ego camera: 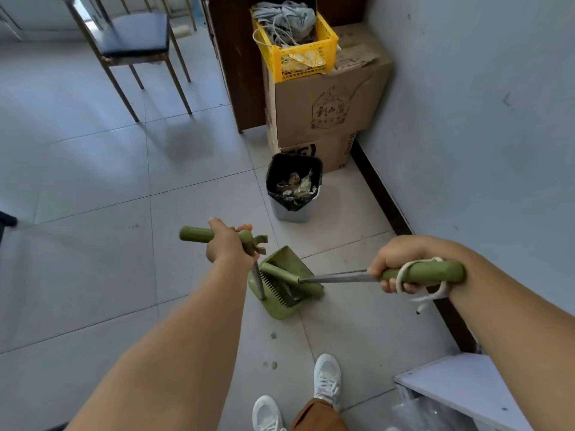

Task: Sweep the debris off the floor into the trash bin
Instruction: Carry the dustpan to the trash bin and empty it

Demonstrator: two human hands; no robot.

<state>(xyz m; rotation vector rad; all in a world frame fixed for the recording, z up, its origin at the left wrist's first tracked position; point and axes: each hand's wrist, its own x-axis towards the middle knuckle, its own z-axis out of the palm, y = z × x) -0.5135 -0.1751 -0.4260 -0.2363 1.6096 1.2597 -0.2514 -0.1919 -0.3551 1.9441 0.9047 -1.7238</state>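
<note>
Dustpan (281, 287) on the floor (93, 244), directly below and between both hands, mouth toward the trash bin (294, 186). Trash bin beyond the dustpan, farther from the person, standing just before the stacked cardboard boxes (326, 110) near the wall's dark skirting. Bin lined in black, already holding crumpled scraps.

Left hand (228, 244) wrapped round the green grip of the dustpan handle (199, 234), fingers curled fully about it; shaft dropping near-vertical from the grip to the pan's near edge. Right hand (401, 269) clenched on the green grip of the broom handle (426, 272), a white cord (417, 281) looped round that grip and the fingers. Broom shaft running near-horizontal, long axis pointing leftward from the right hand to the broom head (292, 279), which lies inside the pan against the comb teeth.

Bin offset ahead and slightly right of the dustpan; left hand nearer to the pan's shaft, right hand nearer to the wall. Contents of the pan mostly hidden by the broom head; debris load not determinable.

Judgement: collection stage apparently finishing; next move likely a lift of the pan forward over the bin rim. Risk: spillage if the pan tips before reaching the opening.
</note>
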